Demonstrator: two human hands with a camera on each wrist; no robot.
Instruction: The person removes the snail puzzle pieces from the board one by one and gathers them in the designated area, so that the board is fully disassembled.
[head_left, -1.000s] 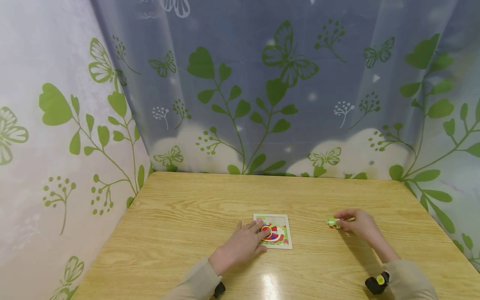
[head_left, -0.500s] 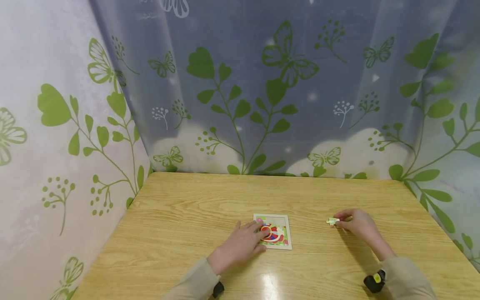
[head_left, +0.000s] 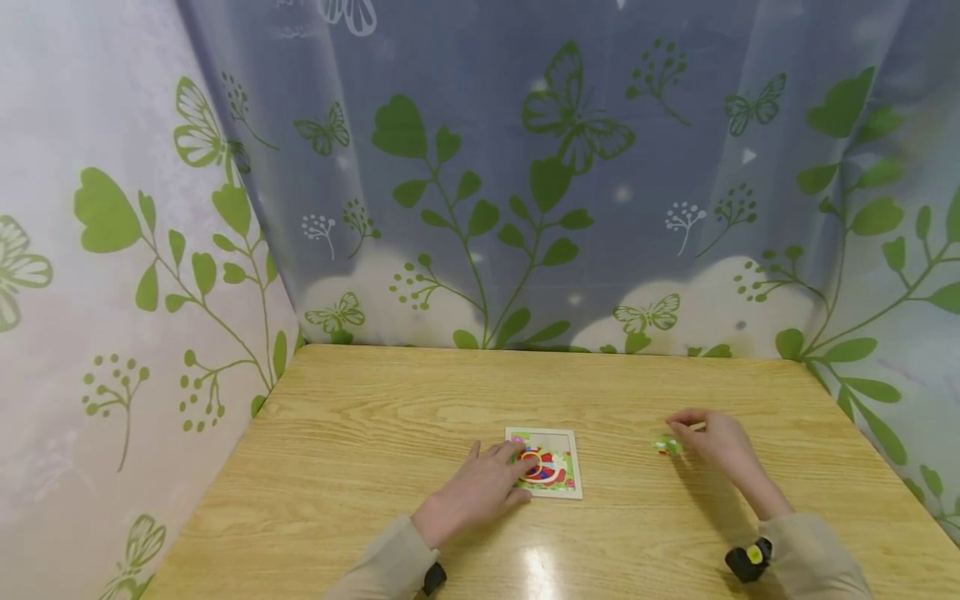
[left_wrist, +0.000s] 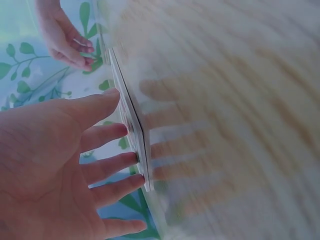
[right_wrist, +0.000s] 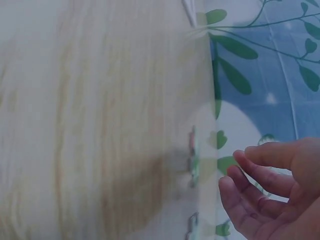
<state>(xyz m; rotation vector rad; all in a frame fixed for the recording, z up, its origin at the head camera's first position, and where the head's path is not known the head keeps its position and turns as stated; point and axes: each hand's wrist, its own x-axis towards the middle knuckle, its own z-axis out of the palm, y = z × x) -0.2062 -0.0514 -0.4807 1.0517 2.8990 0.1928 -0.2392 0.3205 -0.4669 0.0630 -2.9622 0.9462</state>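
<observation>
A small square jigsaw puzzle (head_left: 558,492) in a pale frame lies on the table, with a red-wheeled snail-like picture on it. My left hand (head_left: 480,492) rests its fingertips on the puzzle's left part, fingers spread and nearly straight; in the left wrist view they touch its edge. Over to the right, a green, white and red puzzle piece (head_left: 664,446) lies on the wood. My right hand (head_left: 716,446) hovers just above and beside this piece, fingers loosely bent. Nothing shows between its fingertips in the right wrist view, where a second puzzle piece (right_wrist: 192,229) lies near the first.
The wooden table (head_left: 390,400) spreads around both hands. A leaf-and-butterfly patterned curtain (head_left: 480,208) stands along its back edge, with more of it at both sides. A black wrist device (head_left: 748,560) sits at the right sleeve.
Half a second ago my right fingers held the puzzle piece, tilted and showing pale. Now it lies on the table, let go, and the hand is slightly raised. The left hand has stayed put.
</observation>
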